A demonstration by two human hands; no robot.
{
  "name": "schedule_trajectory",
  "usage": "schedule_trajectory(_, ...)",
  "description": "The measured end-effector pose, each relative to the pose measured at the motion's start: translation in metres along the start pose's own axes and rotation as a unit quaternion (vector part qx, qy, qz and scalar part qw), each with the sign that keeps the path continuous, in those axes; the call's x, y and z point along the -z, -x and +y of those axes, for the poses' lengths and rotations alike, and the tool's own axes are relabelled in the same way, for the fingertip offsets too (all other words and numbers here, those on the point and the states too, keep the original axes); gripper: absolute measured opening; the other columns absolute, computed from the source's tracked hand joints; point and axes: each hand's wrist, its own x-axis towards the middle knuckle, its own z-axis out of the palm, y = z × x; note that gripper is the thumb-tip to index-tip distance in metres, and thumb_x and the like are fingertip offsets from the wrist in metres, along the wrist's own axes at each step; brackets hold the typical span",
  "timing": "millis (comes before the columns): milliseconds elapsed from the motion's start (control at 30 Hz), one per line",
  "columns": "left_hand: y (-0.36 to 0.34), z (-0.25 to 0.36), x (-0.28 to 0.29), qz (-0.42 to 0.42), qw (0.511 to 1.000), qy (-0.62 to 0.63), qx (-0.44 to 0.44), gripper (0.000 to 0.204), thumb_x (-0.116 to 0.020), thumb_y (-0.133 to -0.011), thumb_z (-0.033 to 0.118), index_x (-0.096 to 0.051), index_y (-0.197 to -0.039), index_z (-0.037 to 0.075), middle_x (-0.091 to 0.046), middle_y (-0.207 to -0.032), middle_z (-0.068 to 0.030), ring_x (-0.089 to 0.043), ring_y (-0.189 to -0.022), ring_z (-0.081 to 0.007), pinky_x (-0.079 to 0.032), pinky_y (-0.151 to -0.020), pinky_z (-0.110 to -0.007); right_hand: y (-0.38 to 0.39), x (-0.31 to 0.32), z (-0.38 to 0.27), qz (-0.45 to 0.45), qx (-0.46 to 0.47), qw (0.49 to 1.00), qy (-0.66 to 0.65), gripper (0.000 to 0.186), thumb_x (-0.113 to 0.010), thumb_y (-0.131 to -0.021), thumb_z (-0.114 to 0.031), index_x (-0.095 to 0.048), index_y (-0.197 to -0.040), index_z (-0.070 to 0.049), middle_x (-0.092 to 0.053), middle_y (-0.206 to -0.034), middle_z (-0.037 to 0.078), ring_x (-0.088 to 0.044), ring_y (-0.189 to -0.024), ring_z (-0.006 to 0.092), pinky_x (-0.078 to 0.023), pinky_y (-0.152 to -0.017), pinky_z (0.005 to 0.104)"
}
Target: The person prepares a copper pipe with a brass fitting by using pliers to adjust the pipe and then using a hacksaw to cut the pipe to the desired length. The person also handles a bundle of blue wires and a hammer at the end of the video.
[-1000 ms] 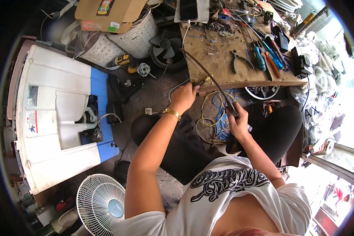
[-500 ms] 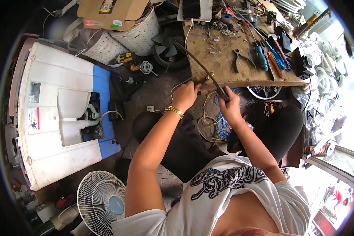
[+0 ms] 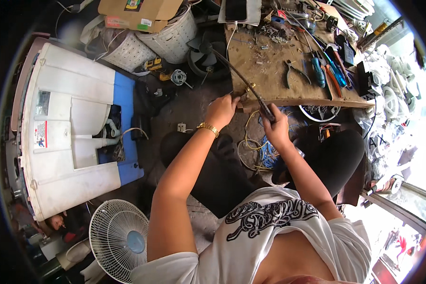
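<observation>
My left hand, gold watch band on its wrist, is closed on a small piece with a brass fitting at the workbench's front edge. My right hand grips the lower end of a long dark, thin bar, which slants up to the left across the bench corner, over the brass fitting. Black pliers and several screwdrivers and cutters lie on the plywood bench beyond my hands. Tangled yellow and blue wires lie on the floor below.
A large white-and-blue plastic housing is at left, a white fan below it. Perforated baskets, a drill and black fan blades stand beyond. White coils pile at right. What looks like another person shows at lower left.
My right hand has moved up and slightly left with the bar, whose far end now sits higher and further left. My left hand stays at the bench edge, slightly higher in view.
</observation>
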Motion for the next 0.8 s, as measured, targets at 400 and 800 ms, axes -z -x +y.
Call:
schedule_trajectory(400,0.001,-0.001,-0.001,0.012,1.0,0.006,-0.014,0.047,-0.05,-0.107,0.044,-0.063,-0.094,0.0,-0.07,-0.085,-0.0256,-0.068,-0.084,-0.0466,-0.053,-0.07,-0.056,0.005,0.002,-0.003,0.014,0.029,0.999,0.025,0.024,-0.07,-0.082,-0.003,-0.058,-0.102,0.003,-0.065,-0.091,0.029,-0.061,-0.09,0.0518,-0.05,-0.074,0.0486)
schedule_trajectory(800,0.007,0.006,0.001,0.011,1.0,0.011,0.017,0.049,-0.048,-0.107,0.046,-0.065,-0.095,0.001,-0.071,-0.088,-0.025,-0.069,-0.086,-0.0464,-0.055,-0.073,-0.056,-0.003,0.006,-0.007,-0.003,0.007,1.0,0.004,0.032,-0.069,-0.081,-0.001,-0.061,-0.112,0.004,-0.066,-0.094,0.031,-0.063,-0.091,0.0527,-0.052,-0.076,0.0467)
